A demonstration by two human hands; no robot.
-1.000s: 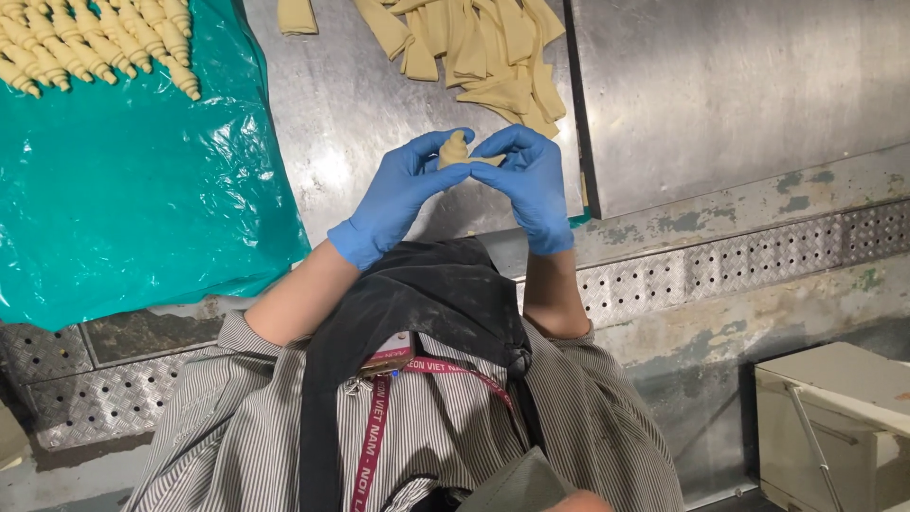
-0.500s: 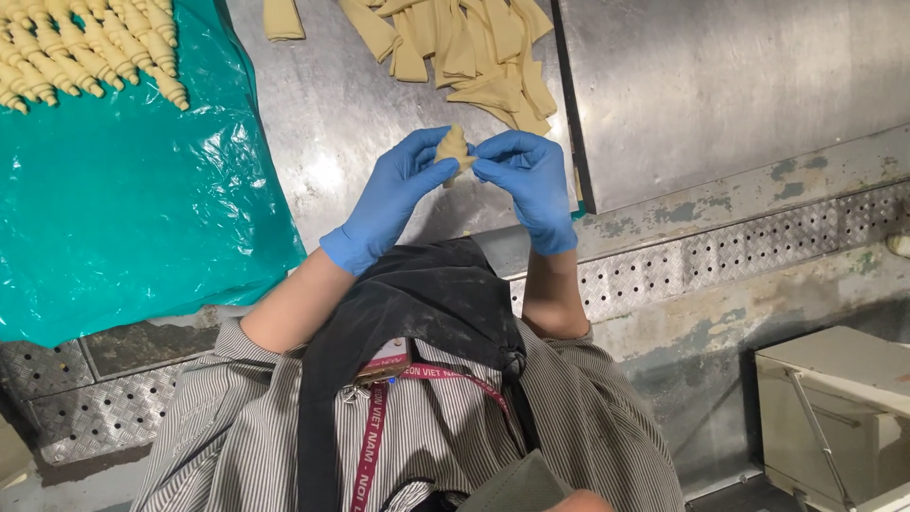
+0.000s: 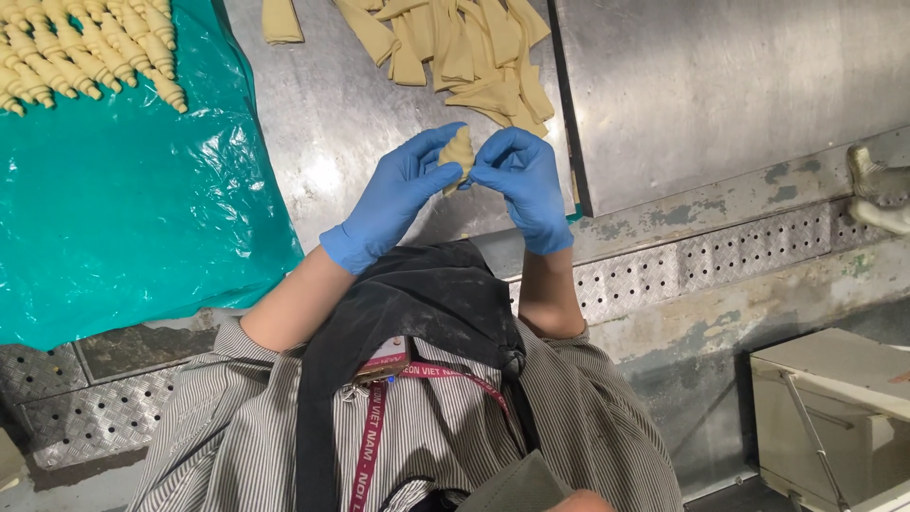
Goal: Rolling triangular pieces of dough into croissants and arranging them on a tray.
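Observation:
Both my hands wear blue gloves and meet over a steel table (image 3: 332, 142). My left hand (image 3: 393, 194) and my right hand (image 3: 521, 180) pinch a small rolled piece of pale dough (image 3: 459, 152) between their fingertips. Just beyond my hands lies a pile of flat cut dough strips (image 3: 474, 52). At the far left, rows of rolled dough pieces (image 3: 85, 52) lie on a teal plastic sheet (image 3: 123, 209).
A raised steel panel (image 3: 720, 85) covers the right of the table. A perforated metal ledge (image 3: 701, 261) runs along the table's near edge. A cream-coloured box (image 3: 834, 417) stands low at the right. One more dough strip (image 3: 282, 21) lies apart at the top.
The dough piece between my fingers has gone from a flatter, partly open shape to a tighter upright roll. My hands have stayed close together over the same spot.

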